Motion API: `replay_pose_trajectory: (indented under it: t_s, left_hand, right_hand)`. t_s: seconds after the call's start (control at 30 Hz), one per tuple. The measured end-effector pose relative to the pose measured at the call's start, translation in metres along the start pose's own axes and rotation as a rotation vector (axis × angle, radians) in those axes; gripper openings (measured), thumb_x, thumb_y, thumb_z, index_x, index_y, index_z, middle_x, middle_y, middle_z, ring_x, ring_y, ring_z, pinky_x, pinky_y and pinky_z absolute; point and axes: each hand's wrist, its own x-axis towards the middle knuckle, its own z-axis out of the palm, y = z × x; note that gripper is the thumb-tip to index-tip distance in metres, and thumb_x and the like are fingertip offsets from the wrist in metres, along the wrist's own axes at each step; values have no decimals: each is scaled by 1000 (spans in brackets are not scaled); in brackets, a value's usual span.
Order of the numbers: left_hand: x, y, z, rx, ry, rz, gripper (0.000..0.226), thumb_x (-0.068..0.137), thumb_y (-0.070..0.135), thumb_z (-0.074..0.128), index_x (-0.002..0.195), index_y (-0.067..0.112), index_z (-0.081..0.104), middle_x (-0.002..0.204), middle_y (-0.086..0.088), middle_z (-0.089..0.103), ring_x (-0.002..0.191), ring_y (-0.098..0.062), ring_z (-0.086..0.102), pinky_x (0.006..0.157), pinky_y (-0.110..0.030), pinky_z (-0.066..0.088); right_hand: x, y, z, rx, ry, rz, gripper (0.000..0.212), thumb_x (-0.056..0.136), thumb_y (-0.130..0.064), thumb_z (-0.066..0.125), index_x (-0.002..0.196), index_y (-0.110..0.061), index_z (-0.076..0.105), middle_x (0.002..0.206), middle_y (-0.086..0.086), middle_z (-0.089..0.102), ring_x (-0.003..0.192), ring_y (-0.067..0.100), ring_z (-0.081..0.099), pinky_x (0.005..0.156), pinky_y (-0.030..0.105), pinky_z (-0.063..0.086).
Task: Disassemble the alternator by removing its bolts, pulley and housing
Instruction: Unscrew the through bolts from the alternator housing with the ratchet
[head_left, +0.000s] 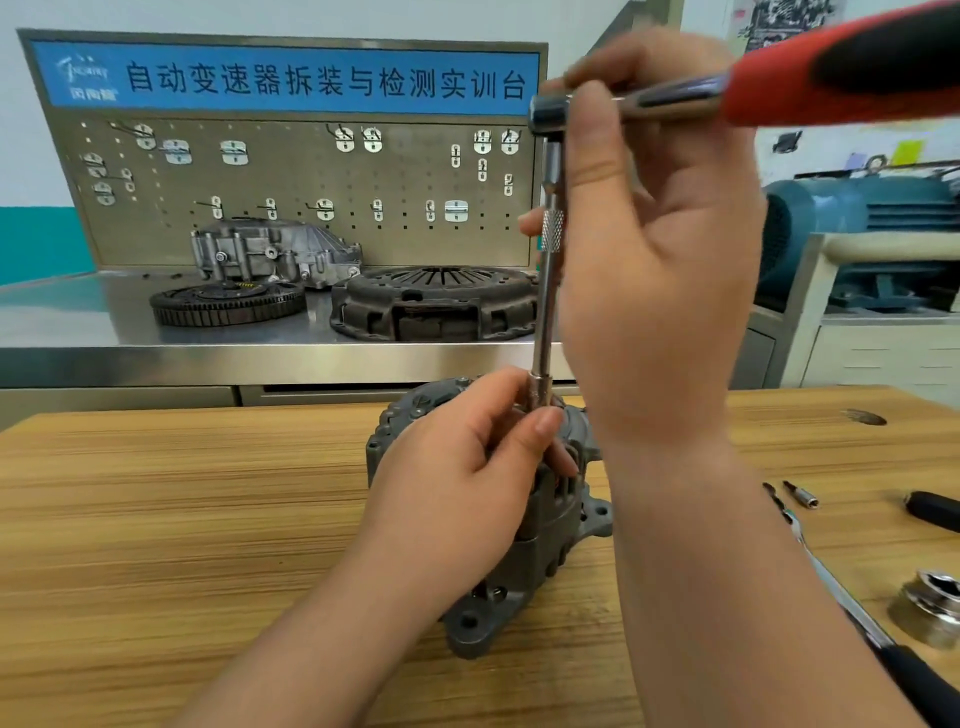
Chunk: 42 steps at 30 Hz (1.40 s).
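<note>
A grey alternator stands on the wooden table, partly hidden by my hands. A ratchet wrench with a red and black handle carries a long chrome extension bar that runs straight down to a socket on the alternator's top. My left hand pinches the socket end of the bar against the housing. My right hand holds the upper part of the bar, fingers curled round its knurled section just below the ratchet head. The bolt under the socket is hidden.
To the right on the table lie a small bit, a black handle, a second long wrench and a chrome pulley-like part. Behind stands a steel bench with a clutch cover, a flywheel, a gearbox casing and a pegboard.
</note>
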Motion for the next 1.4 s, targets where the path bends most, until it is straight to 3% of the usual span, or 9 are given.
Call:
replay_pose_trajectory:
  t_s: [0.1,0.27,0.37,0.47,0.67,0.97,1.07,1.23,1.4]
  left_hand:
    - [0,0,1,-36,10,-3,12,96,39,48,97,34,59,87,26,70,82,-8,67,78,-51,55]
    - [-1,3,-2,-29,-18,58,28,92,44,38,88,28,61,81,21,69,72,-17,63,72,-51,53]
    - [0,4,-4,1,-55,51,27,101,36,37,88,28,60,81,20,70,75,-22,65,75,-50,52]
    - [0,3,-4,29,-44,24,25,93,40,40,87,26,59,77,23,70,74,-20,65,75,-49,53]
    - [0,4,0,-18,0,-6,19,88,44,43,98,40,58,87,28,70,82,-16,68,76,-52,56]
    - [-1,3,-2,27,-21,74,28,95,42,36,89,28,60,75,24,67,66,-13,61,68,-46,52]
    - [0,5,-2,40,-34,31,32,92,45,37,87,21,59,76,22,70,72,-18,65,72,-49,53]
    - [0,3,1,14,6,6,22,94,42,44,97,29,62,84,25,70,78,-10,66,73,-50,55]
    - [-1,0,0,10,9,48,21,98,43,41,89,34,58,75,25,67,72,-3,62,66,-42,52]
  right_hand:
    - [-2,0,3,-69,-5,-60,10,99,-2,46,101,-11,48,90,-3,54,59,23,53,52,41,49]
    - [2,-6,-2,624,30,562,17,104,-22,37,102,-21,53,106,0,63,59,17,63,52,26,50]
    - [6,-4,-8,901,-4,722,22,104,-30,34,102,-23,55,99,-2,67,58,15,64,54,26,49]
    - [4,-2,-7,780,17,660,18,104,-25,37,102,-21,54,102,0,64,62,16,64,55,28,51]
    - [0,6,-1,-165,0,-156,10,97,-1,49,101,-9,53,87,-1,53,61,19,47,56,34,40]
    - [4,-4,-5,858,1,672,21,104,-26,33,104,-21,53,108,2,64,61,15,63,58,28,51]
    - [3,-3,-5,694,50,589,16,103,-21,38,104,-19,53,110,6,63,62,17,62,57,30,51]
    - [0,5,-2,-198,11,-160,9,97,-2,49,101,-7,55,87,0,53,67,26,52,58,43,44]
    - [-1,-5,2,288,72,314,13,102,-12,41,100,-17,53,99,1,59,69,24,63,57,29,52]
